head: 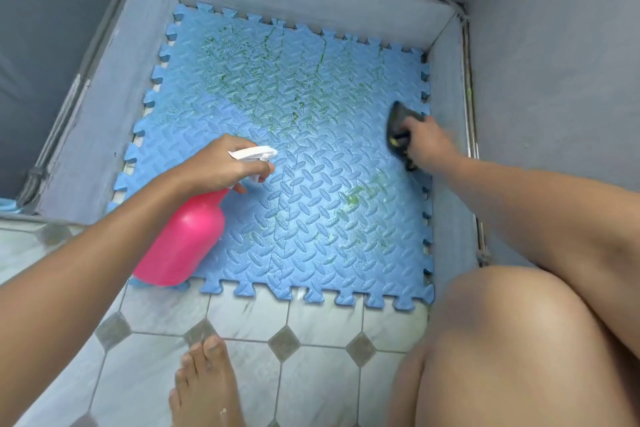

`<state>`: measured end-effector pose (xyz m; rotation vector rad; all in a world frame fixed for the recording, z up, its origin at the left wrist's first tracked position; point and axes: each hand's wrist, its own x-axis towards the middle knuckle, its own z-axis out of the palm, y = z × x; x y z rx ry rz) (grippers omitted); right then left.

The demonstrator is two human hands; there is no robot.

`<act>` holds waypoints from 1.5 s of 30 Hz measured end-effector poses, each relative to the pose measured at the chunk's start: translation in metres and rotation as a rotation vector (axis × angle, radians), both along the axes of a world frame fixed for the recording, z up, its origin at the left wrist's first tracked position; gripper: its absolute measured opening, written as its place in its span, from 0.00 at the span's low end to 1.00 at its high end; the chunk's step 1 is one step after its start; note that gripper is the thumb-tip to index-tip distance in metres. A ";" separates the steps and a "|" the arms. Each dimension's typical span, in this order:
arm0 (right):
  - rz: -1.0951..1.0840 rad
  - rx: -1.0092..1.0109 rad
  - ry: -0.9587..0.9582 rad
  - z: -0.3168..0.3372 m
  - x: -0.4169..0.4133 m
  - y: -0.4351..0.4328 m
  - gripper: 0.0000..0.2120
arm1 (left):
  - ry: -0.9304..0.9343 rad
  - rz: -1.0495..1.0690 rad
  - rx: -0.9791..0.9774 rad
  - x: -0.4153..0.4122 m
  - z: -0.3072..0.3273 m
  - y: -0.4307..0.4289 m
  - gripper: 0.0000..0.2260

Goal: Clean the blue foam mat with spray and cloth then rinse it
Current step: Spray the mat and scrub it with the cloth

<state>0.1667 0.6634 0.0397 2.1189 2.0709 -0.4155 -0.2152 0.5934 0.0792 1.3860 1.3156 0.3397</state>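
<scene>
Single head view, steep downward, close over blue foam mat; wide-angle, edges probably distorted.

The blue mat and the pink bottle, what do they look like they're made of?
The blue mat looks like soft foam: embossed tread pattern, jigsaw-toothed edges, matte surface smeared green. The pink bottle looks like smooth, glossy, opaque plastic, with a white trigger that seems plastic too.

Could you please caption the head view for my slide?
Left hand aims pink plastic spray bottle at green-stained blue foam mat; right hand presses dark cloth.
</scene>
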 end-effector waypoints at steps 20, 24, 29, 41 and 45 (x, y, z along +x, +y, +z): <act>0.197 -0.133 0.003 -0.001 -0.018 -0.017 0.18 | 0.053 -0.144 0.036 0.026 -0.004 -0.018 0.18; 0.369 -0.173 0.044 -0.002 -0.027 -0.024 0.21 | -0.038 -0.214 -0.005 0.020 0.003 -0.016 0.20; 0.280 -0.093 0.029 -0.006 -0.019 0.005 0.15 | -0.011 -0.244 0.016 0.017 0.003 -0.016 0.14; 1.057 -0.332 -0.004 0.011 -0.071 -0.097 0.15 | -0.104 -0.167 0.026 0.013 0.000 -0.004 0.35; 1.424 -0.478 -0.053 0.016 -0.080 -0.131 0.14 | -0.106 -0.195 0.014 0.012 -0.004 -0.004 0.28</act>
